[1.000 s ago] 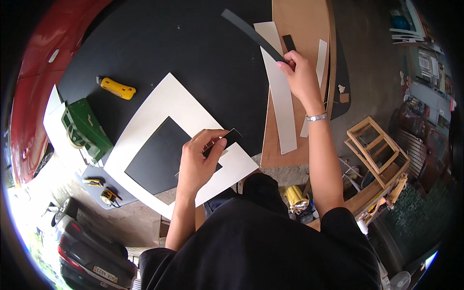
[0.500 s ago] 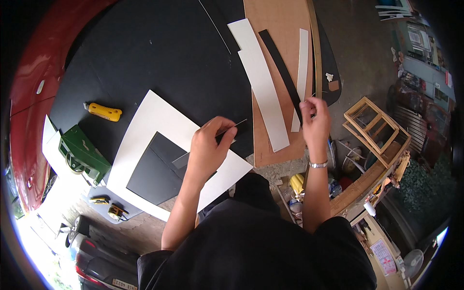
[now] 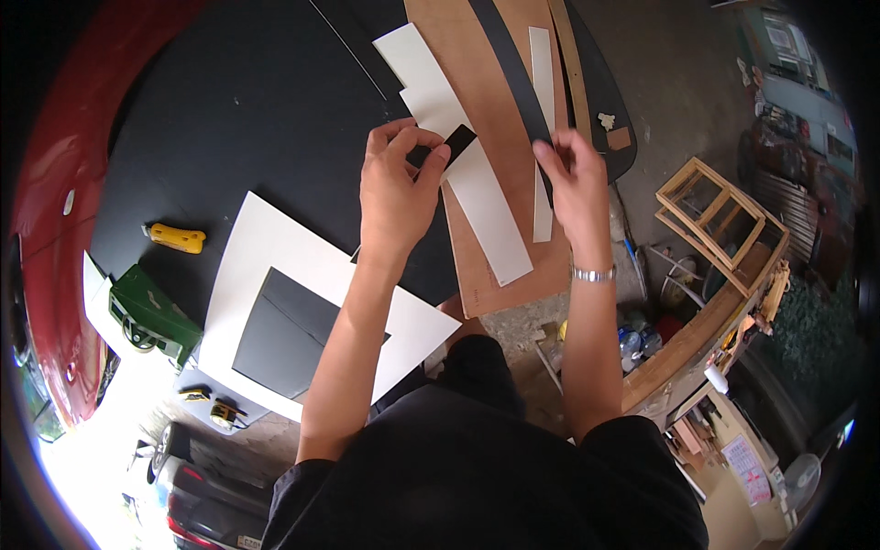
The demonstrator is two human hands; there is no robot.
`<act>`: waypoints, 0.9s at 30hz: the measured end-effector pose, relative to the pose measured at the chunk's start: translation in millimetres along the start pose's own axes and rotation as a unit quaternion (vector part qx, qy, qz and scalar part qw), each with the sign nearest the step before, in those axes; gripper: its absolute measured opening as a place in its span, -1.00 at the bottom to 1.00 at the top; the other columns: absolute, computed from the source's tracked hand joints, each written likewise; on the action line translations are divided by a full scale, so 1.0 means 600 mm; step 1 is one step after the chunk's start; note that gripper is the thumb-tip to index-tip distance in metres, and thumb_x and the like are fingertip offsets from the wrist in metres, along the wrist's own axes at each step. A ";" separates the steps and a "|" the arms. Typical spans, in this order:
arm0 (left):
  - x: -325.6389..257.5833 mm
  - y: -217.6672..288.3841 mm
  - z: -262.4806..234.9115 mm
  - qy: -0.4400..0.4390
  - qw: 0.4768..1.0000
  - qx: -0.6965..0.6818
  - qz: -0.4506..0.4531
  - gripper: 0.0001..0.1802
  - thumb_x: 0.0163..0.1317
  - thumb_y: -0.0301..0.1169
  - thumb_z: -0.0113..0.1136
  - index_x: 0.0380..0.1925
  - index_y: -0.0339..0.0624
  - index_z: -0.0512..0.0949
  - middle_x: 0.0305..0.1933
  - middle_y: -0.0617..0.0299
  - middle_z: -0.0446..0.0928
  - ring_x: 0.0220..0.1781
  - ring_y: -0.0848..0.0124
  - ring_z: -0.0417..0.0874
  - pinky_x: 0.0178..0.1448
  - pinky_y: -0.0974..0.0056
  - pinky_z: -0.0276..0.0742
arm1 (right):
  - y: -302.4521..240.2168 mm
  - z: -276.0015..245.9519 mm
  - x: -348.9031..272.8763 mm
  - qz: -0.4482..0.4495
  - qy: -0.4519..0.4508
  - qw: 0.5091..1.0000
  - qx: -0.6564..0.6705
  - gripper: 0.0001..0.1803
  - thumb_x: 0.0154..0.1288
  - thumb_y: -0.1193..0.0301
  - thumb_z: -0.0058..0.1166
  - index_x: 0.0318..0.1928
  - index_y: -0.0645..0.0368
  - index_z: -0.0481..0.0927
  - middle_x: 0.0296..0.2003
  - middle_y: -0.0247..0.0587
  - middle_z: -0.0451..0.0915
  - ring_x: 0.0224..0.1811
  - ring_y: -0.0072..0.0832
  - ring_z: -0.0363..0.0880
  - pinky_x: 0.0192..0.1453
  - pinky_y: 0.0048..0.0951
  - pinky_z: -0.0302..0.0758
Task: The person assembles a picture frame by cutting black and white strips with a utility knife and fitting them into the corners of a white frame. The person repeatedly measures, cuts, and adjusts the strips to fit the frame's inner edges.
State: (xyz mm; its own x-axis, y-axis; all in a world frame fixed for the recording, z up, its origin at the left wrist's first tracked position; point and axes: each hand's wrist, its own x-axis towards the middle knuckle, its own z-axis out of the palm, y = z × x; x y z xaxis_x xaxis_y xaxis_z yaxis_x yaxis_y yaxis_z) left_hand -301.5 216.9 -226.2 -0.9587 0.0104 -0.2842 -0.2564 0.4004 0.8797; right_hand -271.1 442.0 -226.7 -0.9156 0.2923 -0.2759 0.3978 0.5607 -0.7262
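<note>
My left hand (image 3: 400,188) pinches a short black strip (image 3: 465,139) between thumb and fingers, over the notched white strip (image 3: 495,215). To the right, my right hand (image 3: 576,174) grips the near end of a long black strip (image 3: 513,78). That strip runs away from me across a brown board (image 3: 481,275), and its far end passes out of the picture. Beside it lies a narrow white strip (image 3: 543,78), partly covered by the black one. Under my left forearm rests a white sheet (image 3: 240,247) with a four-sided cut-out; the dark surface shows through it.
A yellow utility knife (image 3: 177,238) lies on the black tabletop (image 3: 247,110). Left of the sheet stands a green box-like object (image 3: 151,307). Nearer me is a tape measure (image 3: 225,414). A wooden frame (image 3: 724,220) sits at the right, and a red car (image 3: 64,183) at the far left.
Both hands have moved forward, away from me. The short strip in my left hand has turned from edge-on to show its face. The long black strip has shifted forward with my right hand.
</note>
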 end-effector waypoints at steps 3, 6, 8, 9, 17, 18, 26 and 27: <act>0.007 0.010 0.012 -0.027 1.000 -0.003 -0.007 -0.82 0.26 -0.38 0.36 -0.19 -0.19 0.72 0.16 0.00 0.57 -0.40 0.43 0.63 -0.24 0.32 0.60 | -0.016 -0.013 0.064 -0.070 0.064 0.994 0.055 -0.67 0.43 0.22 0.25 -0.06 0.27 0.63 -0.26 -0.22 0.67 -0.30 -0.48 0.58 -0.14 -0.42 0.52; 0.006 0.012 0.010 -0.025 0.999 0.024 -0.002 -0.81 0.25 -0.36 0.38 -0.18 -0.19 0.73 0.19 0.01 0.56 -0.41 0.45 0.61 -0.23 0.32 0.59 | 0.041 -0.062 0.015 -0.084 0.183 0.979 0.040 -0.61 0.45 0.21 0.23 0.05 0.28 0.59 -0.13 -0.12 0.64 -0.21 -0.43 0.58 -0.06 -0.34 0.54; 0.003 0.019 0.007 -0.023 0.998 0.060 -0.005 -0.82 0.25 -0.37 0.37 -0.18 -0.16 0.75 0.08 0.09 0.62 -0.41 0.46 0.60 -0.22 0.30 0.57 | 0.096 -0.089 -0.062 -0.054 0.196 0.973 -0.111 -0.61 0.45 0.23 0.23 0.06 0.29 0.54 -0.11 -0.10 0.59 -0.19 -0.35 0.57 -0.07 -0.32 0.53; 0.003 0.022 0.002 -0.051 0.997 0.063 -0.017 -0.81 0.26 -0.36 0.38 -0.17 -0.18 0.75 0.01 0.13 0.65 -0.42 0.50 0.55 -0.21 0.33 0.54 | 0.130 -0.098 -0.106 -0.050 0.173 0.972 -0.151 -0.62 0.45 0.24 0.22 0.07 0.27 0.52 -0.12 -0.10 0.58 -0.19 -0.32 0.56 -0.07 -0.32 0.52; -0.011 0.026 0.007 -0.175 0.975 0.112 -0.075 -0.83 0.26 -0.42 0.35 -0.17 -0.20 0.76 -0.31 0.21 0.74 -0.30 0.42 0.64 -0.13 0.27 0.56 | 0.211 -0.094 -0.212 0.072 0.009 0.997 -0.026 -0.68 0.42 0.29 0.24 -0.05 0.24 0.46 -0.51 -0.19 0.52 -0.52 -0.39 0.46 -0.35 -0.32 0.45; -0.013 0.026 0.011 -0.184 0.972 0.123 -0.078 -0.83 0.26 -0.43 0.35 -0.17 -0.18 0.76 -0.30 0.19 0.74 -0.30 0.38 0.66 -0.14 0.25 0.58 | 0.212 -0.094 -0.207 0.069 0.013 0.997 -0.020 -0.69 0.41 0.29 0.25 -0.09 0.24 0.48 -0.51 -0.20 0.52 -0.52 -0.42 0.45 -0.36 -0.33 0.44; -0.044 0.004 0.029 -0.140 0.983 0.120 0.002 -0.76 0.20 -0.53 0.39 -0.12 -0.11 0.78 -0.28 0.21 0.67 -0.26 0.44 0.65 -0.15 0.29 0.58 | 0.215 -0.097 -0.237 0.081 0.135 0.988 0.001 -0.72 0.27 0.44 0.36 -0.43 0.23 0.48 -0.63 -0.47 0.39 -0.57 -0.74 0.23 -0.50 -0.56 0.23; -0.048 0.000 0.030 -0.124 0.984 0.128 0.019 -0.76 0.19 -0.54 0.40 -0.12 -0.11 0.78 -0.27 0.21 0.65 -0.26 0.43 0.65 -0.16 0.29 0.59 | 0.218 -0.093 -0.252 0.089 0.132 0.987 0.012 -0.71 0.27 0.44 0.36 -0.44 0.22 0.47 -0.63 -0.47 0.39 -0.56 -0.74 0.23 -0.50 -0.55 0.23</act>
State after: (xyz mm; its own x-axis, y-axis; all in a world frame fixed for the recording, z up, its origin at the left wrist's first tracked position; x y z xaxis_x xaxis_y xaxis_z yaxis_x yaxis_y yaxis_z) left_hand -271.8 233.3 -225.0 -0.8990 0.2410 -0.3658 -0.1510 0.6134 0.7752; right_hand -77.4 514.5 -245.1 -0.7827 0.5789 -0.2287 0.5470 0.4644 -0.6965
